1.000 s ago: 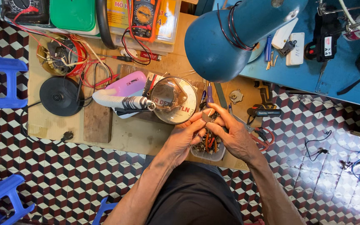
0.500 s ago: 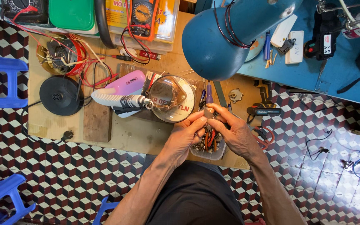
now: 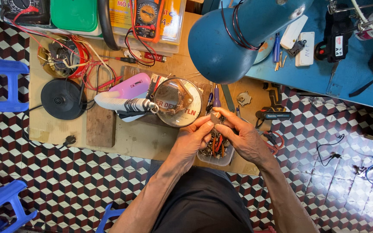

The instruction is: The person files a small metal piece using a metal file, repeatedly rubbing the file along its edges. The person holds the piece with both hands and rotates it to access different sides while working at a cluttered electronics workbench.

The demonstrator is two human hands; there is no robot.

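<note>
Both my hands meet over a small clear plastic tub (image 3: 214,158) of mixed metal parts and orange-handled tools on the low wooden worktop (image 3: 134,138). My left hand (image 3: 194,138) and my right hand (image 3: 243,137) pinch a small grey part (image 3: 215,118) together between their fingertips, just above the tub. A round magnifying lens (image 3: 178,102) on a white flexible neck stands just left of my hands.
A blue desk lamp shade (image 3: 234,39) hangs above the worktop's right end. A black round base (image 3: 61,99), a wire coil (image 3: 61,56), an orange multimeter (image 3: 145,17) and a green box (image 3: 75,15) sit at the back. A blue table (image 3: 346,73) stands right, blue stools (image 3: 1,73) left.
My hands have lifted slightly and drawn the small part up between the fingertips. The view has shifted a little; nothing else on the worktop moved.
</note>
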